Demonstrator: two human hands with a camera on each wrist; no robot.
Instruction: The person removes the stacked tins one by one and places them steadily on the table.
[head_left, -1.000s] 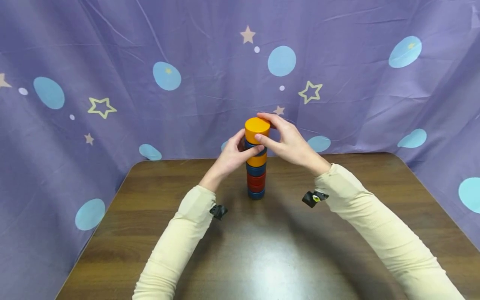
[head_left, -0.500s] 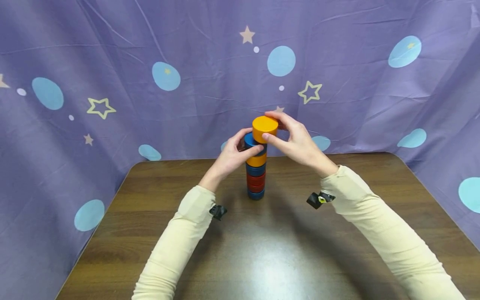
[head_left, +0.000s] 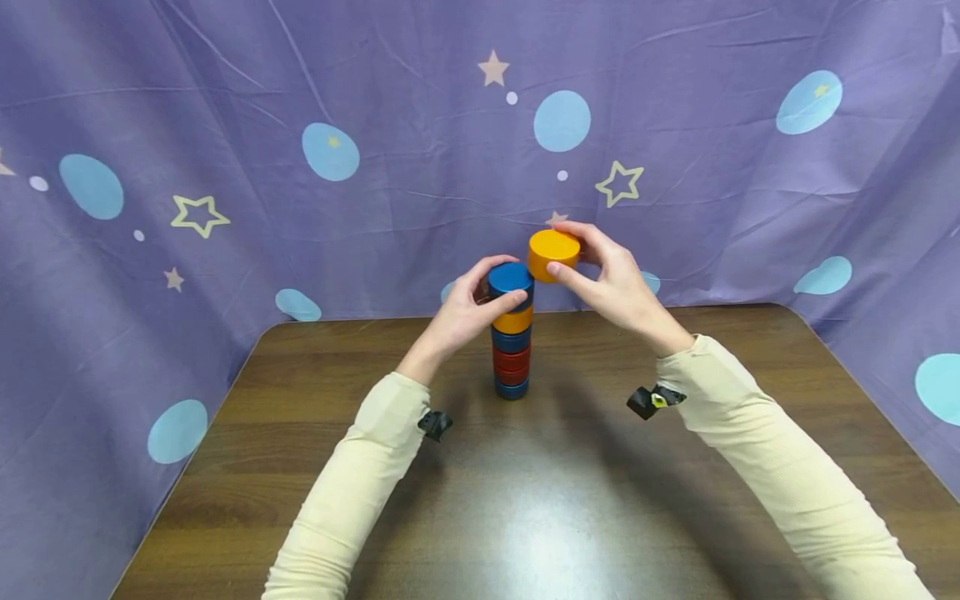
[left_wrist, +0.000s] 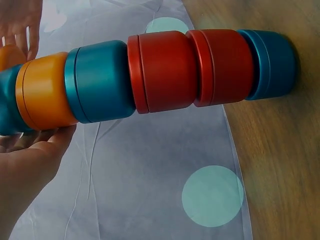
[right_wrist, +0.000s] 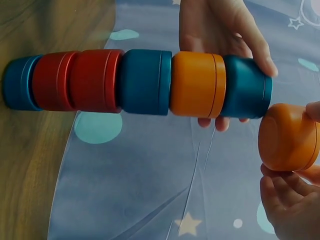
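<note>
An upright stack of small round lidded canisters stands on the table: from the bottom, blue, two red point(left_wrist: 165, 70), blue, orange point(right_wrist: 195, 82), with a blue canister point(head_left: 512, 277) at the top. My left hand point(head_left: 467, 310) grips the stack at that top blue canister, thumb on the near side and fingers behind. Just right of the stack's top, my right hand point(head_left: 613, 287) holds a loose orange canister point(head_left: 553, 250) in the air between thumb and fingers. In the right wrist view this orange canister point(right_wrist: 285, 140) sits off the stack, close by the blue one's lid edge.
The brown wooden table point(head_left: 300, 467) reaches back to a purple curtain point(head_left: 435, 100) printed with stars and blue spots. A small black device point(head_left: 435, 425) hangs at the left wrist and another black device point(head_left: 643, 402) at the right.
My right hand has taken the orange canister off the stack and moved it right, baring the top blue canister. My left hand has stayed in place.
</note>
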